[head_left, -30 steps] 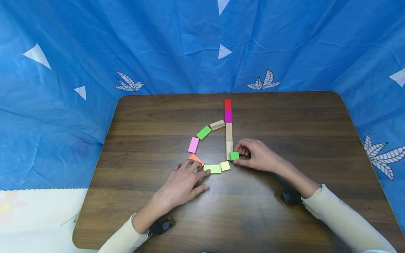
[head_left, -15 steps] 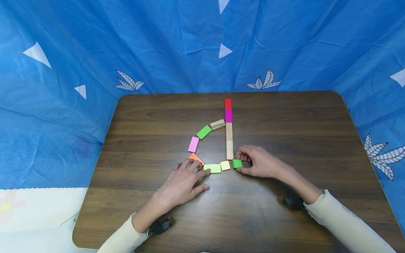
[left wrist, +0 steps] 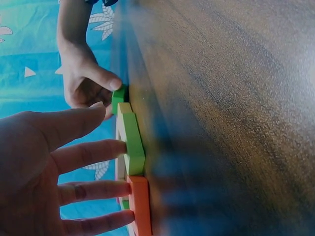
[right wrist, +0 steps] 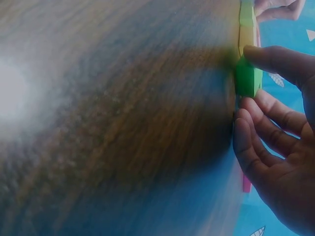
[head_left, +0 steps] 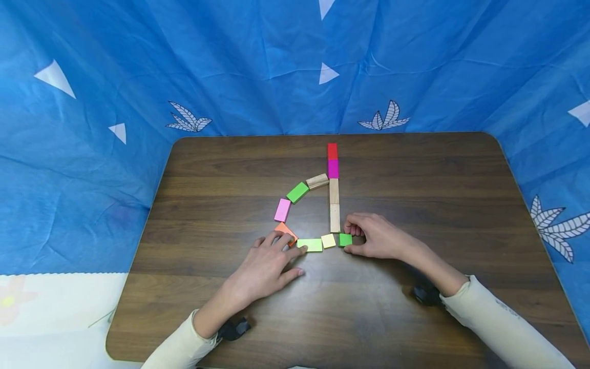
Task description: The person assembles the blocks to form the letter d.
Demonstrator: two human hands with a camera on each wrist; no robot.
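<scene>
My right hand (head_left: 380,236) pinches a small green block (head_left: 345,240) between thumb and finger. That block sits just right of a pale yellow block (head_left: 328,241), with a narrow gap between them in the head view. My left hand (head_left: 265,266) is spread with fairly straight fingers. Its fingertips touch a light green block (left wrist: 132,142) and an orange block (left wrist: 141,204). From the orange block, a pink block (head_left: 282,210), a green block (head_left: 297,192) and a plain wooden block (head_left: 317,181) curve up to a straight column.
The column has a red block (head_left: 332,151) on the far end, a magenta block (head_left: 333,169), then plain wooden blocks (head_left: 334,205). All lie on a brown wood-grain table (head_left: 433,179). A blue patterned cloth (head_left: 267,66) hangs behind and beside it.
The right hand has brought the green block from beside the column's lower end toward the person and slightly right, to the yellow block's right. The left hand stays in place.
</scene>
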